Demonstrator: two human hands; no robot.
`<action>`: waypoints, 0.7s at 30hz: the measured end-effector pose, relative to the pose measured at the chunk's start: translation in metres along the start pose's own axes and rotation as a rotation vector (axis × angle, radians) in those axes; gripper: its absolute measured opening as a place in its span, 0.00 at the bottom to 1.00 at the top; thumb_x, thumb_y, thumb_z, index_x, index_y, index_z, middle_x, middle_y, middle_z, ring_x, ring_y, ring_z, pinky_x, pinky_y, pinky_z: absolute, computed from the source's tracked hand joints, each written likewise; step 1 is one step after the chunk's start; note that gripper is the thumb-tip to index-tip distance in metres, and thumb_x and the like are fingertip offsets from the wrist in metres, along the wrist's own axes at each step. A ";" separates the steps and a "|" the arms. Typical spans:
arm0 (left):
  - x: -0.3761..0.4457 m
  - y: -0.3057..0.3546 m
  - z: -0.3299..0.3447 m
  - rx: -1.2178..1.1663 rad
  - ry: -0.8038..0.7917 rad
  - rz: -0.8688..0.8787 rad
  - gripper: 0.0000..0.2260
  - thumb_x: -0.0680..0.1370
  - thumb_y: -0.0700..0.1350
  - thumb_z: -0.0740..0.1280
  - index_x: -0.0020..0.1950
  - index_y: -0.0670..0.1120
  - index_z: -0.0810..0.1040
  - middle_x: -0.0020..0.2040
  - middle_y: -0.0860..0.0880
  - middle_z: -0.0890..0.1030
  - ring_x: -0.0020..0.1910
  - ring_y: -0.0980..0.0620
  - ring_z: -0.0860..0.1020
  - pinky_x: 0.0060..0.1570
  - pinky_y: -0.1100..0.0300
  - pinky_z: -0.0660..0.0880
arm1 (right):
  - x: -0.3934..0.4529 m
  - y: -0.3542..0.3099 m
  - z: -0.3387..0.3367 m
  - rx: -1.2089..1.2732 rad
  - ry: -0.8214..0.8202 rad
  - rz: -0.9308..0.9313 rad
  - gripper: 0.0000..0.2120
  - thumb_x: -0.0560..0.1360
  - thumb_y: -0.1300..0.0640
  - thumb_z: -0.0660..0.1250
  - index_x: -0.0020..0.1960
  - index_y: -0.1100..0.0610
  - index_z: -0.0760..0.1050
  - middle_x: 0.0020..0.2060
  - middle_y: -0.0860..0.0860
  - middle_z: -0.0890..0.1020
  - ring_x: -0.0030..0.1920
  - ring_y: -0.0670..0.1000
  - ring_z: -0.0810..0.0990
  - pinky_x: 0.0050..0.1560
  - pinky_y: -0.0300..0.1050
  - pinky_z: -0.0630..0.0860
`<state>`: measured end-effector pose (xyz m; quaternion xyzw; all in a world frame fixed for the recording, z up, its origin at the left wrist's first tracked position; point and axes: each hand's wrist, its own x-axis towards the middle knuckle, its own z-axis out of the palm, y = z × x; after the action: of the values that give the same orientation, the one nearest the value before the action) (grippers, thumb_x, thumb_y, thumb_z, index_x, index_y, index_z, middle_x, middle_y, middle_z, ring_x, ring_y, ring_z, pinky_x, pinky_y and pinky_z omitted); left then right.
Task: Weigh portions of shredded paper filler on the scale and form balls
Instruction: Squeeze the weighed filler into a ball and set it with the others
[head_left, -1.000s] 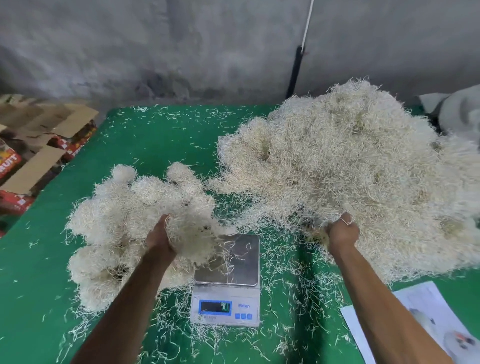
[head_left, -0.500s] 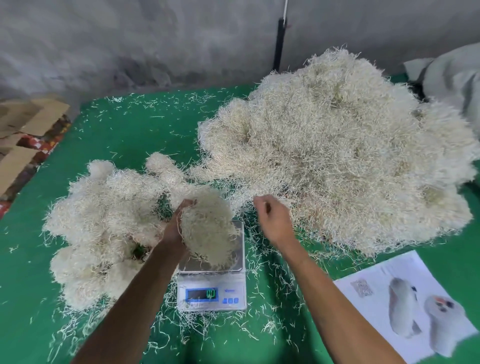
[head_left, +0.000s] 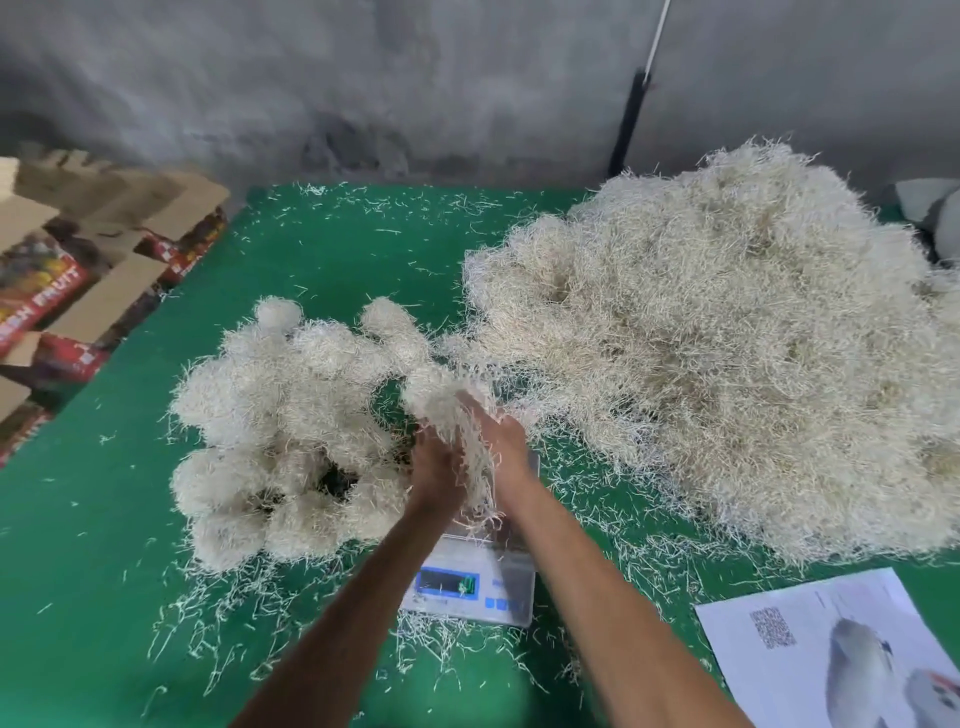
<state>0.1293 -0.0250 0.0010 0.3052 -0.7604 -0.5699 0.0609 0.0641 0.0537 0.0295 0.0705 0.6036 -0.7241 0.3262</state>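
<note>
- You had one digital scale (head_left: 475, 584) on the green counter (head_left: 93, 561), one big heap of shredded paper filler (head_left: 727, 353) to its right, and a cluster of formed balls (head_left: 291, 441) to its left; their edges ran together too much for me to count them.
- One printed sheet (head_left: 831, 649) lay at the near right, cardboard boxes (head_left: 78, 270) stood off the counter's left edge, and loose shreds littered the surface.
- Your forearms hid much of the scale's platform.
- Your left hand (head_left: 436, 467) and right hand (head_left: 506, 447) pressed one portion of filler (head_left: 452, 410) between them above the scale, fingers curled around it.
</note>
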 end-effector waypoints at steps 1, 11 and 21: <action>-0.004 -0.002 -0.007 -0.086 -0.081 0.021 0.10 0.81 0.51 0.66 0.52 0.45 0.79 0.43 0.48 0.83 0.42 0.55 0.83 0.41 0.50 0.80 | 0.002 -0.006 0.004 -0.034 0.043 -0.065 0.48 0.70 0.39 0.76 0.78 0.66 0.63 0.63 0.61 0.79 0.56 0.52 0.83 0.56 0.40 0.76; -0.004 0.005 -0.014 -0.736 -0.113 -0.118 0.25 0.85 0.60 0.49 0.69 0.43 0.68 0.51 0.43 0.80 0.54 0.46 0.78 0.56 0.50 0.77 | -0.013 0.008 0.014 -0.967 0.066 -0.755 0.15 0.83 0.37 0.57 0.66 0.41 0.70 0.58 0.46 0.78 0.55 0.50 0.80 0.57 0.52 0.82; 0.020 0.002 -0.027 -0.438 -0.093 -0.224 0.16 0.86 0.43 0.53 0.50 0.40 0.78 0.33 0.51 0.81 0.35 0.54 0.79 0.30 0.67 0.75 | -0.008 0.044 -0.014 -0.987 -0.111 -0.588 0.17 0.86 0.49 0.58 0.70 0.57 0.73 0.61 0.49 0.73 0.60 0.43 0.73 0.66 0.51 0.73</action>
<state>0.1243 -0.0572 0.0073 0.3407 -0.5823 -0.7376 0.0272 0.0902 0.0674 -0.0068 -0.2987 0.8461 -0.4198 0.1367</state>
